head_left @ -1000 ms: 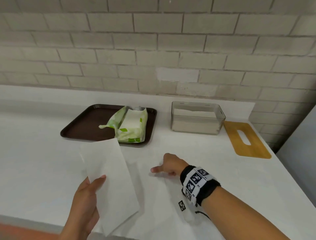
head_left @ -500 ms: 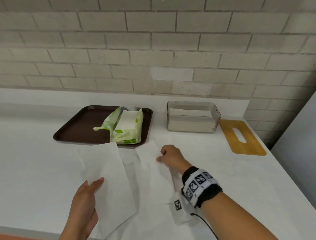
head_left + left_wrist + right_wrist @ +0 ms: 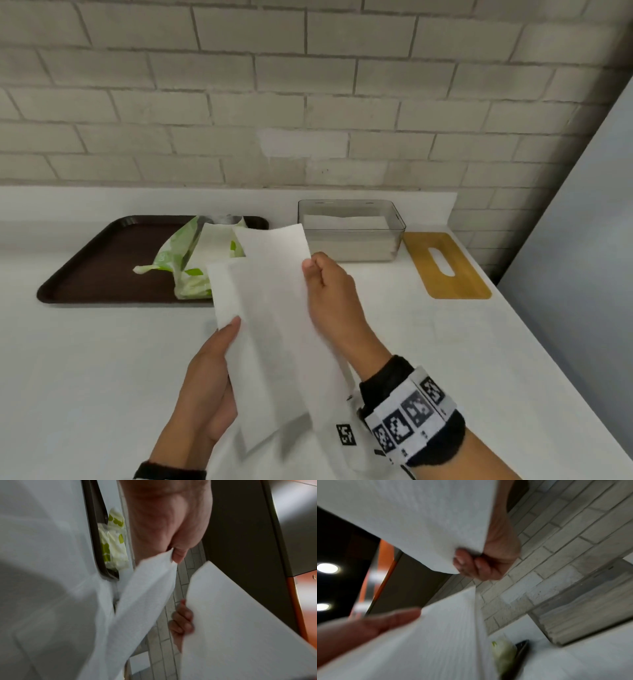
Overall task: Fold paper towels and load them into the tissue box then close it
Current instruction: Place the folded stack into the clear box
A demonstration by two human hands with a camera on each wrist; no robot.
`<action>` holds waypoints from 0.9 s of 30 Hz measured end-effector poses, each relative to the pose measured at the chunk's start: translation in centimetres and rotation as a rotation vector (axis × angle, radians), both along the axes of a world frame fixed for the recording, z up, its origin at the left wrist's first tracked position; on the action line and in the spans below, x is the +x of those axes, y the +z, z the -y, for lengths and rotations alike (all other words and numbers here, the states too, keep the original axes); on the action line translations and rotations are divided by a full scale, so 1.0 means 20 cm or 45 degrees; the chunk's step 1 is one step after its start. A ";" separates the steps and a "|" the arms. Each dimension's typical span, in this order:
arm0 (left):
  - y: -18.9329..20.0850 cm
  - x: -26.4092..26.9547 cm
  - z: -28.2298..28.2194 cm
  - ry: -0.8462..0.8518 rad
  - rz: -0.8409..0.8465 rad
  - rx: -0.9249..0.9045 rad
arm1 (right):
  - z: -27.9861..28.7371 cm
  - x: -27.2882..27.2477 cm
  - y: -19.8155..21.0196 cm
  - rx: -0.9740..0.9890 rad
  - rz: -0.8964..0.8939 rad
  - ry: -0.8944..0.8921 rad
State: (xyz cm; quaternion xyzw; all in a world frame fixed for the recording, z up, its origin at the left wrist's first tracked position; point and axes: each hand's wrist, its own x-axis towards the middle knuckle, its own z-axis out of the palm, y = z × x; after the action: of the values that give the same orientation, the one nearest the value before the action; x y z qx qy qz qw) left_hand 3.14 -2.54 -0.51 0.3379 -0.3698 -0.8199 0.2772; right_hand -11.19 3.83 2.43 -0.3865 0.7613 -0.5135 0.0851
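Note:
Two folded white paper towels are held up over the counter, overlapping. My left hand (image 3: 228, 342) grips the lower towel (image 3: 222, 294) from below, thumb on top. My right hand (image 3: 313, 274) pinches the right edge of the upper towel (image 3: 274, 308), which lies across the lower one. The left wrist view shows my left hand (image 3: 173, 555) pinching its towel (image 3: 145, 588). The right wrist view shows my right hand (image 3: 471, 563) pinching its towel (image 3: 419, 520). The clear tissue box (image 3: 397, 233) stands open at the back with white towels inside. Its wooden lid (image 3: 445, 284) lies flat to the box's right.
A dark brown tray (image 3: 96, 267) at the back left carries an opened green and white towel pack (image 3: 185, 267). A brick wall runs behind the counter (image 3: 85, 359). A grey panel (image 3: 575, 274) borders the counter's right side.
My right hand has lifted the second folded towel off the counter and brought it over the towel in my left hand. My left hand has moved right and up with its towel.

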 end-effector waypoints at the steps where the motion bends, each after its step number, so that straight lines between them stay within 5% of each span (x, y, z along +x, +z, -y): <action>1: 0.00 -0.02 -0.01 -0.012 -0.019 0.001 | 0.01 0.02 -0.03 0.118 -0.072 -0.050; 5: -0.01 -0.04 -0.03 -0.079 -0.034 -0.050 | 0.04 0.09 -0.10 0.383 -0.204 -0.039; 8: -0.05 -0.02 -0.01 -0.007 0.071 -0.125 | 0.06 0.06 -0.07 0.214 0.058 0.077; 11: -0.08 0.05 0.04 0.068 0.105 -0.121 | 0.10 -0.12 -0.08 0.093 0.361 -0.047; 15: -0.10 0.13 0.08 0.127 0.104 -0.115 | 0.18 -0.31 -0.18 0.360 0.420 -0.100; 20: -0.13 0.18 0.10 0.140 0.122 -0.089 | 0.25 -0.29 -0.31 1.088 0.038 0.134; 24: -0.16 0.18 0.10 0.157 0.145 -0.085 | 0.28 -0.23 -0.37 1.284 -0.171 0.172; 27: -0.17 0.17 0.10 0.164 0.126 -0.077 | 0.32 -0.22 -0.40 1.323 -0.108 0.127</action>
State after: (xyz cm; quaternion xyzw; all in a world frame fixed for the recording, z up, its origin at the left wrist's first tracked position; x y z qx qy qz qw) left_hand 6.56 -4.55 -3.88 0.3927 -0.3851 -0.7712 0.3207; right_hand -15.61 -2.51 -5.51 -0.3494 0.8992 -0.0472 0.2592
